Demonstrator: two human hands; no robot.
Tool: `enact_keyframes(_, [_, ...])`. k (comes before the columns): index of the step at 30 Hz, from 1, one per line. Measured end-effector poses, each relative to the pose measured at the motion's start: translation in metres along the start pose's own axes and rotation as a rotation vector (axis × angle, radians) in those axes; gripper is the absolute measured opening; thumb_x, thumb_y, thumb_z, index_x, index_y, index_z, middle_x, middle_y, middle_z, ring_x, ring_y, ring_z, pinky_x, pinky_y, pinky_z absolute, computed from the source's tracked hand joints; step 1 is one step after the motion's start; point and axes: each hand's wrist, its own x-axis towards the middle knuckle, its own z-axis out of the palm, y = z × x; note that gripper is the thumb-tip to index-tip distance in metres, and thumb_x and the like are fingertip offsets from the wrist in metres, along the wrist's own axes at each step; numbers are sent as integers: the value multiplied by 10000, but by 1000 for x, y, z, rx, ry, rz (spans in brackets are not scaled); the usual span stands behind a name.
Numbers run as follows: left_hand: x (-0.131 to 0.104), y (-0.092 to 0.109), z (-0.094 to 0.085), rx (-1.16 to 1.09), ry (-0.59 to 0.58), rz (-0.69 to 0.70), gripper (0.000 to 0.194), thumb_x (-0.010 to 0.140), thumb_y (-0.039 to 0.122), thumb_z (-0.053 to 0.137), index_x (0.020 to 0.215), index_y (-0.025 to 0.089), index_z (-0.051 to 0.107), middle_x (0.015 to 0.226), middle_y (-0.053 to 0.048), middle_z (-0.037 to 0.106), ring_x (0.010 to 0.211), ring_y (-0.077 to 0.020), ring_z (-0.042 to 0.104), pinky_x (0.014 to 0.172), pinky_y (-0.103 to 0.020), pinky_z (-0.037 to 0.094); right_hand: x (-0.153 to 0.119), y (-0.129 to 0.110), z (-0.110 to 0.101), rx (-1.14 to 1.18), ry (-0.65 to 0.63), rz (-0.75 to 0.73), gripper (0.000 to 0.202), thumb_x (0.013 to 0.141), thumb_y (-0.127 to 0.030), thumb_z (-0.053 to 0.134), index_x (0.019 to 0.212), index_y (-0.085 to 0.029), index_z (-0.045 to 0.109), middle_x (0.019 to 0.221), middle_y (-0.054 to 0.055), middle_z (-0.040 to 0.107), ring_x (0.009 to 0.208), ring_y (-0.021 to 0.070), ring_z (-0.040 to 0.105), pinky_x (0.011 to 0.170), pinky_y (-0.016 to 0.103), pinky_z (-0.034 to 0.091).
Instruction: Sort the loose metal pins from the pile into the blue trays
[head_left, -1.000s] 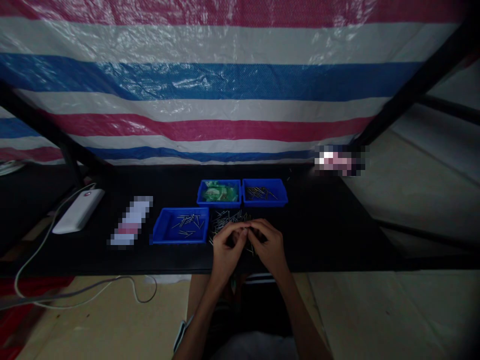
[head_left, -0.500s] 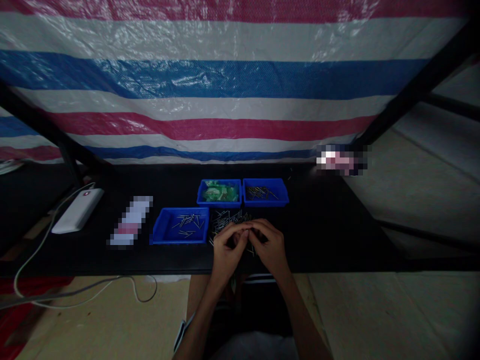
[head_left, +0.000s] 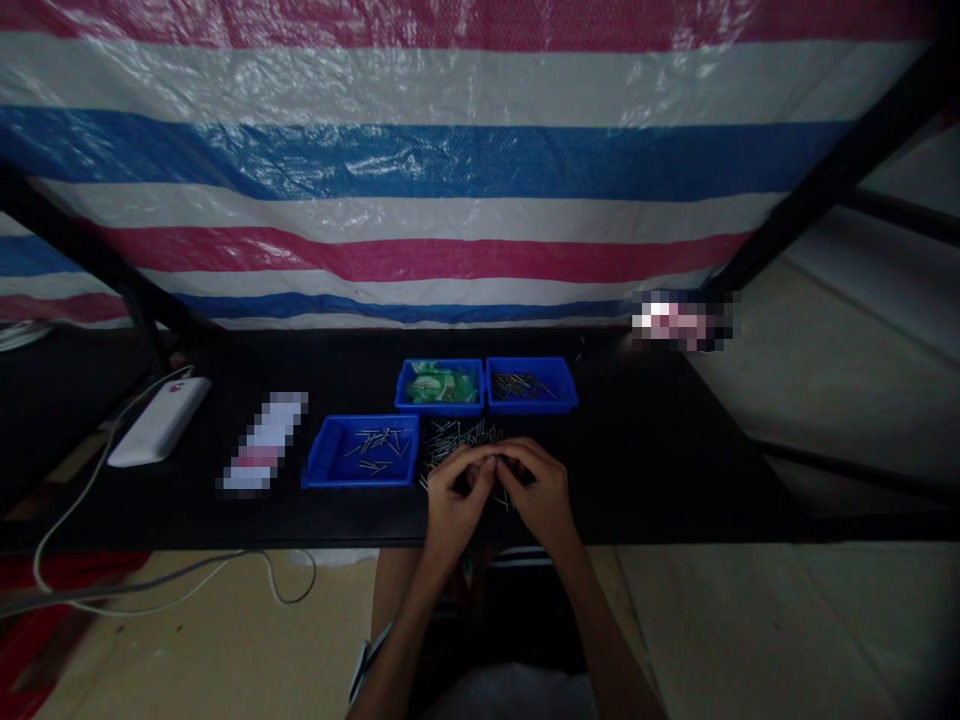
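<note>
My left hand (head_left: 461, 492) and my right hand (head_left: 538, 487) meet fingertip to fingertip above a loose pile of thin metal pins (head_left: 454, 437), which may be screws or nails. Both are closed in a pinch, and whatever sits between the fingertips is too small to make out. Left of the pile stands a blue tray (head_left: 360, 480) with several thin metal pieces in it. Behind the pile, one blue bin (head_left: 439, 408) holds green and pale small packets. Beside it, a second blue bin (head_left: 534, 405) contains darker thin metal pieces.
A white power bank (head_left: 159, 422) with a cable lies on the black table (head_left: 660, 460) at the left. Near it is a blurred-out flat item (head_left: 264, 440). A striped plastic sheet (head_left: 450, 160) hangs behind, between black frame bars (head_left: 817, 190).
Almost nothing differs. My hands stay pinched together in the same place, with only a slight shift of the fingertips and of the camera view.
</note>
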Motion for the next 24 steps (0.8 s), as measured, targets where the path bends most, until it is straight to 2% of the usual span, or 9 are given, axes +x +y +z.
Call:
enact_keyframes(5, [-2,-1,1,-47,27,-57,242,958,351,666,1128,216,772,788,-8,675,672,-124,576,651,-235,465,-2,-3,1,5,22,-18,118,967,-225,636,992,-237,750,923,39,738,783,166,674,682,290,546])
enact_keyframes(9, [-2,0,2,-109,101,-99,318,958,388,668,1219,209,701,682,42,570,614,-107,523,623,-218,436,5,-12,-1,-30,110,-10,90,975,-243,642,954,-226,728,892,33,715,719,146,630,640,273,506])
enact_keyframes(12, [-2,0,1,-100,122,-105,293,973,420,641,1148,195,712,678,34,570,623,-114,539,627,-223,432,28,-15,-10,-166,220,-50,108,982,-266,636,936,-224,725,830,20,694,608,127,551,621,278,473])
enact_keyframes(14, [-3,0,1,-69,106,-110,292,982,438,622,1086,188,734,674,23,588,626,-120,550,618,-227,421,50,-13,-21,-327,272,-68,125,982,-282,640,929,-222,737,788,15,685,598,131,555,623,280,452])
enact_keyframes(18, [-5,-1,1,-29,95,-118,318,989,460,602,1008,185,760,661,13,607,611,-122,545,600,-231,401,83,-8,-46,-630,204,-51,163,981,-320,641,1001,-235,778,788,24,711,681,167,644,604,279,401])
enact_keyframes(20, [-5,-1,1,-39,119,-125,329,993,468,592,1000,185,760,668,12,611,615,-123,548,603,-231,406,80,-7,-52,-666,195,-34,199,996,-335,618,1042,-233,782,787,21,711,692,164,657,624,276,409])
enact_keyframes(22, [-5,-2,1,-55,142,-135,336,996,473,585,994,185,757,677,11,612,626,-124,555,611,-231,411,63,-6,-52,-630,156,-14,212,1007,-340,601,1050,-231,779,793,11,707,719,154,670,673,268,433])
enact_keyframes(24, [-4,-2,1,-69,145,-143,337,996,476,583,986,184,753,679,13,606,630,-123,552,617,-231,412,39,-4,-48,-557,45,8,205,1008,-340,598,1043,-235,771,818,2,707,740,143,679,702,257,449])
